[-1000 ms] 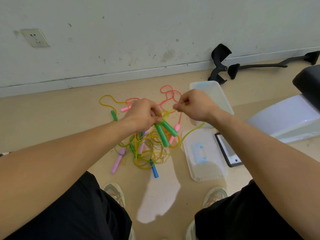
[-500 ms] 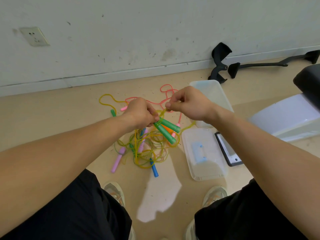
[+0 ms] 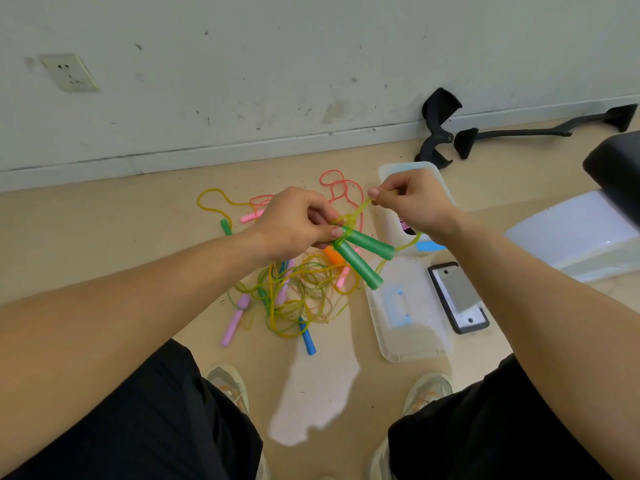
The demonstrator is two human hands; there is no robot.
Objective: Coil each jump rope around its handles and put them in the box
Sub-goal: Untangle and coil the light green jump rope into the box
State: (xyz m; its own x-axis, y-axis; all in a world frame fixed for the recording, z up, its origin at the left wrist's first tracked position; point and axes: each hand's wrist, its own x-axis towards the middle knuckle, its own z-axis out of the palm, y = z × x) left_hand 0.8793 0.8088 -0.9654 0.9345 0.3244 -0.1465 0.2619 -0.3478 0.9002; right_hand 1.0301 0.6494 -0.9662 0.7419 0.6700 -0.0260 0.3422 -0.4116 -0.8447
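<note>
Pinching the two green plastic handles (image 3: 363, 252) together at their cord ends, the left hand (image 3: 294, 223) holds them above the floor (image 3: 104, 230), slightly splayed, so they can serve as one core to wind on. The right hand (image 3: 412, 202) pinches the thin yellow-green cord (image 3: 360, 208) between thumb and forefinger, drawn taut up and away, likely to lay a turn. Slack trails into the tangle of coloured ropes (image 3: 298, 299) below. The clear plastic box (image 3: 408, 167) stands open just beyond, with its lid (image 3: 408, 337) set aside nearer the feet.
</note>
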